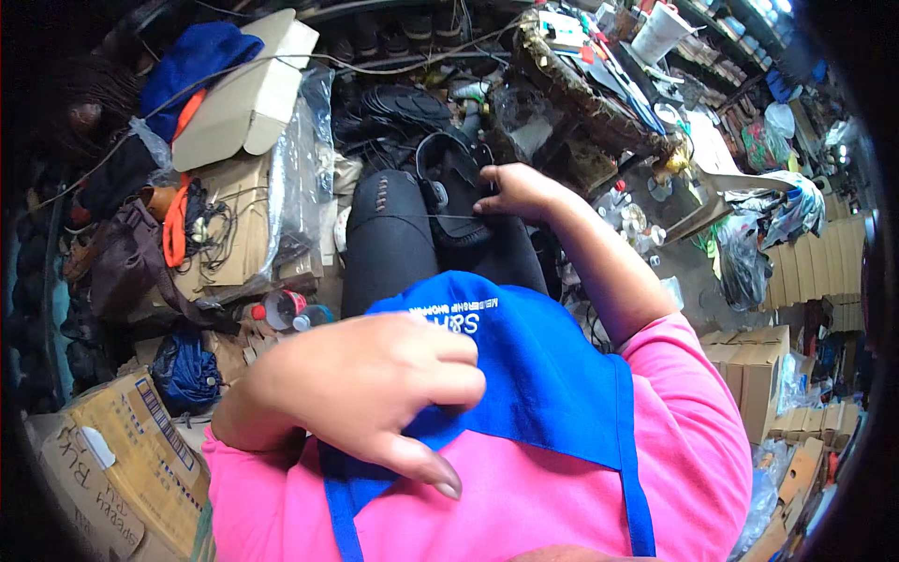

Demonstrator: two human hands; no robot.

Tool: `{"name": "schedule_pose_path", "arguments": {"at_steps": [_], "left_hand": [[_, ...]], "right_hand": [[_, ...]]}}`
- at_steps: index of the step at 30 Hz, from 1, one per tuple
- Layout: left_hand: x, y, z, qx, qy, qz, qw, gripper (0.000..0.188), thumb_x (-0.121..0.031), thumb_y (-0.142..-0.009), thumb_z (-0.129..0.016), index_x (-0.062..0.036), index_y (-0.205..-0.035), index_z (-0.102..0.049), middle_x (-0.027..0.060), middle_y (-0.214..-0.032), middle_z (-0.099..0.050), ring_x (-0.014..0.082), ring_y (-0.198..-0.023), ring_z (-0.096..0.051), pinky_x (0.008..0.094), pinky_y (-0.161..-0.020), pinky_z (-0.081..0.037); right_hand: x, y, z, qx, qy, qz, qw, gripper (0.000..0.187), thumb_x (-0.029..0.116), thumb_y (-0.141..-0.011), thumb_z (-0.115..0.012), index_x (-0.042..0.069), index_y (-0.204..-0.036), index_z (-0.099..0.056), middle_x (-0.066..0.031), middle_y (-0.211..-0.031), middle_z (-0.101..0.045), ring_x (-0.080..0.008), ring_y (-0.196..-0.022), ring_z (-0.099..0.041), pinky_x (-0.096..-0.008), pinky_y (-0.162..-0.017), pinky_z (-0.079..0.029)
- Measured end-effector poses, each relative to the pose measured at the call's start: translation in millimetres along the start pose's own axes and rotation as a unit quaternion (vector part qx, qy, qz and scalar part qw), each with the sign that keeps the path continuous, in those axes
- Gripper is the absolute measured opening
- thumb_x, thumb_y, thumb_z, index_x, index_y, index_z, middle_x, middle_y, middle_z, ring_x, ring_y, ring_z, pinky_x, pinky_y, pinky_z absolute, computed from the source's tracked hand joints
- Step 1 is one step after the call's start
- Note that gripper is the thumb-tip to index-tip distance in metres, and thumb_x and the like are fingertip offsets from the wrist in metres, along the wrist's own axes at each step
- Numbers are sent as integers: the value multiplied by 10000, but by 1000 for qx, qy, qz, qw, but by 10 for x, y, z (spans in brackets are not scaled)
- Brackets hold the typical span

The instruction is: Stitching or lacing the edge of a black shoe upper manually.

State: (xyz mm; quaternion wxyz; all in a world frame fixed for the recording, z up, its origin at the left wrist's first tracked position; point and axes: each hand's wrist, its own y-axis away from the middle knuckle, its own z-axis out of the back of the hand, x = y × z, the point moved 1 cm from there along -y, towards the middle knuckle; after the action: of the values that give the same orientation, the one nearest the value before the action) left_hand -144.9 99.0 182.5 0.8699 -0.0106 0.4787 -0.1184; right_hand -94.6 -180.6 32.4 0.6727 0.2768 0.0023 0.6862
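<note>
Closest to the eye, near 7 o'clock, is the left hand [384,370]. Its fingers are curled and its thumb is out to the side. It is a bit blurry, so I cannot tell if it holds anything. Under it is a blue apron [552,384].

A little farther, at 12 o'clock, a black sandal [459,178] sits on the lap, on dark pants [389,253]. It has a strap and a small gray buckle [438,195]. A thin thread [457,217] runs across its near end, toward 11 o'clock. The right hand [515,194], at 1 o'clock, pinches the sandal's side between thumb and fingers.

The sandal looks light. I think the sole is firm but bendy, and the straps are soft and floppy. The side edge of the sole seems the best place to hold; the strap would flop about, and the thread could snag.

Out at 9 o'clock is a bottle [286,307]. Farther off, past the right hand at 1 o'clock, is a cluttered worktop [585,98] with a ragged edge.
</note>
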Motion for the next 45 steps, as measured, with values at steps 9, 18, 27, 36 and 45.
{"name": "schedule_pose_path", "arguments": {"at_steps": [9, 18, 27, 36, 45], "left_hand": [[-269, -61, -238, -10, -54, -35, 998, 168, -132, -812, -647, -34, -766, -518, 108, -767, -496, 298, -698, -531, 384, -630, -436], [-434, -48, -289, 43, 29, -65, 997, 196, -186, -827, -707, -36, -891, -599, 128, -951, -567, 285, -981, -526, 411, -869, -406], [-205, -242, -350, 118, -128, -5, 985, 852, -679, -884, -337, -118, -1501, -163, 231, -1547, -17, 459, -1413, -2, 564, -1112, -44], [-86, -469, -214, 139, -91, -9, 986, 793, -579, -905, -429, -161, -1508, -129, 195, -1558, -21, 449, -1416, -18, 585, -1104, -94], [1359, -588, 328, -216, 54, 211, 952, 388, -188, -865, -623, -31, -1214, -558, 102, -1155, -563, 200, -1067, -562, 337, -926, -444]], "right_hand": [[-54, 91, -122, 6, -86, 3, 996, 491, 483, -757, -717, 5, -844, -645, -173, -772, -637, -294, -754, -620, -398, -691, -466], [-380, 319, -265, 20, -176, 30, 984, 412, 421, -795, -722, 43, -913, -606, -67, -752, -600, -140, -717, -534, -354, -643, -448], [-558, 202, -387, -14, -281, -9, 960, 400, 389, -767, -769, 59, -700, -553, 9, -616, -489, -97, -611, -443, -310, -570, -396], [-823, 309, -515, -42, -303, -8, 952, 407, 400, -807, -725, 35, -707, -577, 6, -602, -487, -90, -618, -436, -320, -582, -394], [-475, 182, -349, -26, -162, -22, 986, 446, 490, -749, -709, 60, -853, -656, -141, -731, -644, -268, -699, -630, -403, -658, -476]]}}
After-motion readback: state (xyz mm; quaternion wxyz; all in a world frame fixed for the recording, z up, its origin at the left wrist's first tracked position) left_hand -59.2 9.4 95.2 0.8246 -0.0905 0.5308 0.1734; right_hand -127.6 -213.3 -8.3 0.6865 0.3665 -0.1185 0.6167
